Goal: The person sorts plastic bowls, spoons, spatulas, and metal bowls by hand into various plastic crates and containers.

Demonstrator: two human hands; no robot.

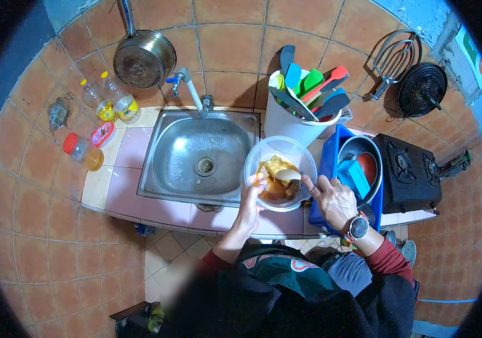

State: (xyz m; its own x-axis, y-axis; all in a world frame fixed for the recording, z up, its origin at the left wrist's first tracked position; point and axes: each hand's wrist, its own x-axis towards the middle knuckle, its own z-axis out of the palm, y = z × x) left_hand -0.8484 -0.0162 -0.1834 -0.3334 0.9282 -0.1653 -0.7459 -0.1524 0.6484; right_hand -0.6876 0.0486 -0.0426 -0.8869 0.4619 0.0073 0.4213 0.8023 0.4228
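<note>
A clear round plastic bowl (255, 163) is at the counter's front, right of the sink, with yellowish and brown food (277, 167) in an orange-brown sauce. My left hand (249, 203) grips the bowl's left side, thumb over the rim. My right hand (337, 204), with a watch on its wrist, is at the bowl's right edge, its fingers closed on a pale spoon (289, 175). The spoon's head rests in the food; its handle is mostly hidden by my fingers.
A steel sink (204, 143) with a tap (196, 93) lies left. Behind the bowl stands a white bucket (297, 125) of utensils. At right are a blue basin (328, 152) holding a pot and a black stove (410, 174). Bottles (125, 107) stand at the far left.
</note>
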